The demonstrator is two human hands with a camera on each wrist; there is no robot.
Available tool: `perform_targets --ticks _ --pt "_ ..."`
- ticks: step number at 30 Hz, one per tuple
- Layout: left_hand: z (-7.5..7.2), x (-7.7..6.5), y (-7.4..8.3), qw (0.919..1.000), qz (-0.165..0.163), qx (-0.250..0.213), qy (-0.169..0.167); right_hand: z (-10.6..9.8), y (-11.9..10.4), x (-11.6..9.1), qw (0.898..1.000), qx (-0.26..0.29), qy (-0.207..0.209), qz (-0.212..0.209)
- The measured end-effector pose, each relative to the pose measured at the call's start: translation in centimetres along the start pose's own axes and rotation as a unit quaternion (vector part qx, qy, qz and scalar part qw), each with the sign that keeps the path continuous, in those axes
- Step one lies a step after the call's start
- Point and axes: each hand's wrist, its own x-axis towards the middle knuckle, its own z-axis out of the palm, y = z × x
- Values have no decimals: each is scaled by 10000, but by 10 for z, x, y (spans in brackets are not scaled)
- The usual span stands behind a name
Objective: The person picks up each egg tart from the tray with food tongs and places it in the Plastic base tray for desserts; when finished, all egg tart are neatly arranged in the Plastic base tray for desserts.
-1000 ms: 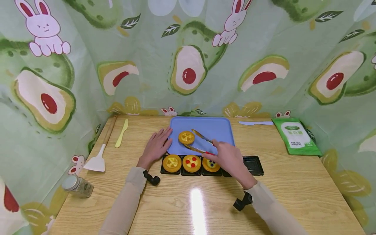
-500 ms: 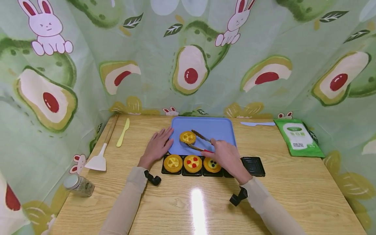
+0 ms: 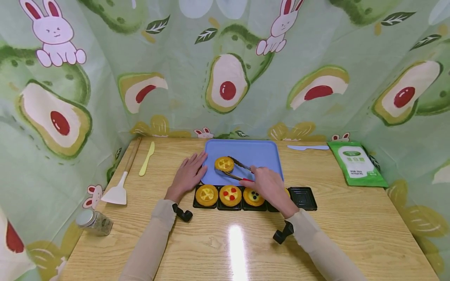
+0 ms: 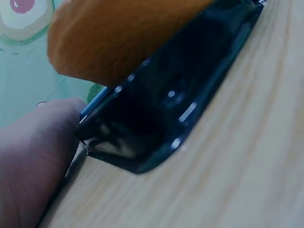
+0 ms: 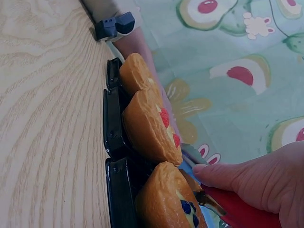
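My right hand (image 3: 268, 183) grips a pair of food tongs (image 3: 230, 175) with red handle grips, seen close up in the right wrist view. The tongs' two arms lie on either side of an egg tart (image 3: 224, 164) with a yellow wedge topping, on the blue tray (image 3: 258, 150). Both arm ends look to be against the tart's edge. Flat on the table at the tray's left rim rests my left hand (image 3: 188, 175), fingers extended, thumb by the near left corner. In the left wrist view, part of that hand (image 4: 38, 156) shows beside a black holder (image 4: 152, 118).
Along the tray's near side runs a row of black plastic holders (image 3: 303, 198). Several hold tarts, including a red-topped one (image 3: 230, 195). A spatula (image 3: 117, 193), yellow knife (image 3: 147, 159) and jar (image 3: 95, 222) lie left. A blue knife (image 3: 307, 148) and green packet (image 3: 356, 164) lie right.
The tongs' arms have drawn closer together around the tart, the far one meeting its edge. My right hand has shifted slightly left; the left hand stays put.
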Motion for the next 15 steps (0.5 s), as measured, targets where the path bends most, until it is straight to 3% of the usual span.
perform_targets --ticks 7,15 --pt "1 1 -1 10000 50 -17 29 0 0 0 10000 -68 -46 -9" --pt "2 0 -2 9999 80 -8 86 4 2 -2 9995 -126 215 -188"
